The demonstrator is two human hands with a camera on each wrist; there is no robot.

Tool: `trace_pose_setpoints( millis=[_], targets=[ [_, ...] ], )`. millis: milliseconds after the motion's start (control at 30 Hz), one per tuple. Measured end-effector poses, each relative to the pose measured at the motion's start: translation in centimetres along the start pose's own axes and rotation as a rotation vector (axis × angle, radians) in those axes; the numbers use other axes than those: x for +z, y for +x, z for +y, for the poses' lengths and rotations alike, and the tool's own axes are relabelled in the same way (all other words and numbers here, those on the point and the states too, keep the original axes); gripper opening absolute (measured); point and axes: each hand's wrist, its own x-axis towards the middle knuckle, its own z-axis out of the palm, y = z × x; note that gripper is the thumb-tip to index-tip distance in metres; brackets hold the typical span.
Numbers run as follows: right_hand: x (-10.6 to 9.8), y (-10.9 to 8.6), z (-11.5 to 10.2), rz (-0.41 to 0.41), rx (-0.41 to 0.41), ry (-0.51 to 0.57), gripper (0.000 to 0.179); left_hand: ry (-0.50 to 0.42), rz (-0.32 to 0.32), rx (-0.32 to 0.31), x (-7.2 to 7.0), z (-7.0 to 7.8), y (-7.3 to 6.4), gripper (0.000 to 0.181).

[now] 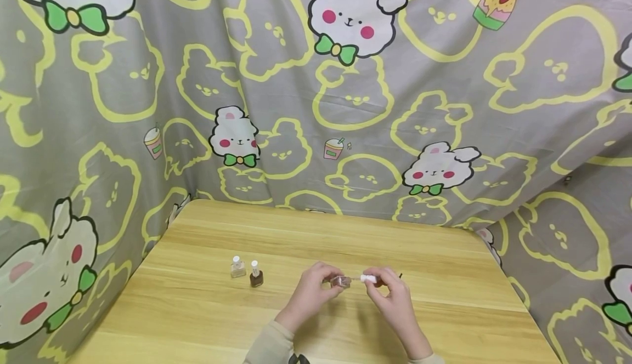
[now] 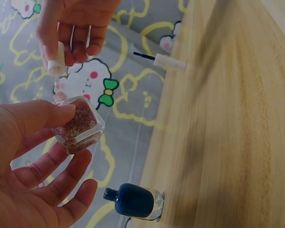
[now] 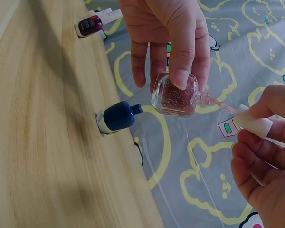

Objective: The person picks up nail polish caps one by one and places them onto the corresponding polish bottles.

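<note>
In the head view my left hand (image 1: 312, 287) grips a small square bottle of glitter nail polish (image 1: 340, 282), tilted on its side. My right hand (image 1: 395, 294) pinches the white brush cap (image 1: 367, 278). The right wrist view shows the pink-coated brush (image 3: 223, 105) between cap and bottle, its tip at the bottle's neck. Whether the tip is inside, I cannot tell. An uncapped bottle of dark blue nail polish (image 3: 118, 117) stands on the table near both hands. Its apparent white cap (image 2: 170, 62) stands with a dark brush pointing up.
Left of the hands, a clear bottle with a white cap (image 1: 238, 268) and a dark red nail polish bottle (image 1: 256, 279) stand on the wooden table (image 1: 197, 320). A patterned grey curtain (image 1: 286, 95) hangs around the table's back and sides.
</note>
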Motion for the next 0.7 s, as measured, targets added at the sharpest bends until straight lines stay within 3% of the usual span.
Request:
trace_pose_setpoints(
  millis=[200, 400, 700],
  targets=[
    [0.1, 0.0, 0.1, -0.014, -0.046, 0.001, 0.027, 0.006, -0.001, 0.011, 0.1, 0.0, -0.1, 0.022],
    [1.0, -0.7, 2.4, -0.007, -0.109, 0.006, 0.033, 0.017, -0.007, 0.009, 0.3, 0.0, -0.2, 0.022],
    [1.2, -1.1, 3.9, -0.089, -0.119, -0.009, 0.033, 0.011, -0.037, -0.018, 0.5, 0.2, -0.2, 0.022]
  ],
)
